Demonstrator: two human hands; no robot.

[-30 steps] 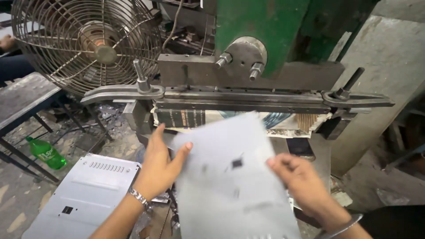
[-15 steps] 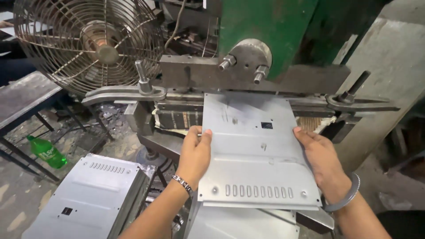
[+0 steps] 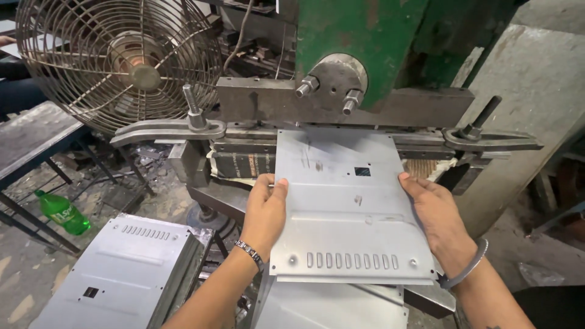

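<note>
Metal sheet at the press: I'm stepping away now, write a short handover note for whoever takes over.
Left hand: grip on the left edge of the metal sheet.
Right hand: grip on the sheet's right edge.
Sheet: flat, slotted end toward the person, far end reaching under the grey bar of the green press.
Stack of similar sheets sits lower left; another sheet lies just beneath the held one.
Done: sheet picked up and brought to the press.
Left: whether it is fully seated cannot be told; no pressing visible. Keep fingers out from under the bar.
</note>
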